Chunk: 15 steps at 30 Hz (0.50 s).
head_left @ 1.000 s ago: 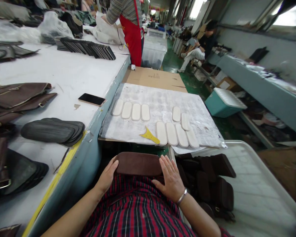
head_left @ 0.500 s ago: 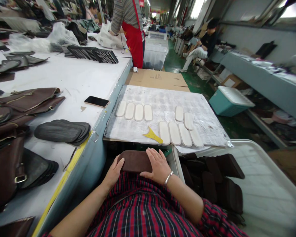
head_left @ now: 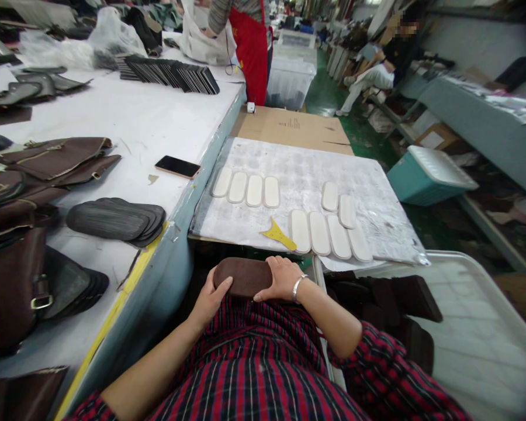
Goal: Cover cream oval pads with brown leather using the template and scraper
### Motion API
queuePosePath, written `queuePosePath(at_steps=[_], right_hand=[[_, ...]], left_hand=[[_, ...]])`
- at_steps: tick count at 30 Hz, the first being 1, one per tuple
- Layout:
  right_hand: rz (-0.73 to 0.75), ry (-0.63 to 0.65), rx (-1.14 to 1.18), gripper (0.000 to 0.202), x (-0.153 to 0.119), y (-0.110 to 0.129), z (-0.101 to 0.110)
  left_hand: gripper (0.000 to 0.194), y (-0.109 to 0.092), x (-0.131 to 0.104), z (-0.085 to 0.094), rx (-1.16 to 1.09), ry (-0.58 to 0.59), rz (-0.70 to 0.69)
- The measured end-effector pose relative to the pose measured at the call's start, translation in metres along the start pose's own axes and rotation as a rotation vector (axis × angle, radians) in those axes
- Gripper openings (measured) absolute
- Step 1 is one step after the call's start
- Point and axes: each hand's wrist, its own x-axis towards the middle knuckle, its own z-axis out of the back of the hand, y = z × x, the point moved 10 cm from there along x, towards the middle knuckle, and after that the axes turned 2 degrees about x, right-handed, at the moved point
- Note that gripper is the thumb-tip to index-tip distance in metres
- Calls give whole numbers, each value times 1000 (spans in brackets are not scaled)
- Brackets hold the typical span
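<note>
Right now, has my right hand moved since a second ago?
Yes, your right hand has shifted left, judged against the yellow forked piece on the board.

We have a green floor (head_left: 355, 135) between our white-topped desk (head_left: 100, 120) and a long blue-grey desk (head_left: 469, 117) along a pale wall (head_left: 476, 38).

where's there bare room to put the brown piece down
White table: between the phone and the row of black pieces. Paper-covered board: between the four left pale pads and the right-hand six. Crowded: the board's near right and, heaped with dark pieces, the left of the tub.
</note>
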Motion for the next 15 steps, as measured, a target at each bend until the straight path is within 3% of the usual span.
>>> queuePosePath(at_steps=[7,10,12,15], right_hand=[[31,60,17,90,8,-3,-4],[64,63,50,82,10,-4,-7],[73,70,60,77,10,-5,-10],[72,48,73,70,4,-4,-11]], left_hand=[[82,0,-5,3,201,-70,-29],[95,-18,-6,6,420,-93,-131],[96,-38,-5,-1,612,-59,-251],[86,-58,3,-24,814,109,-388]])
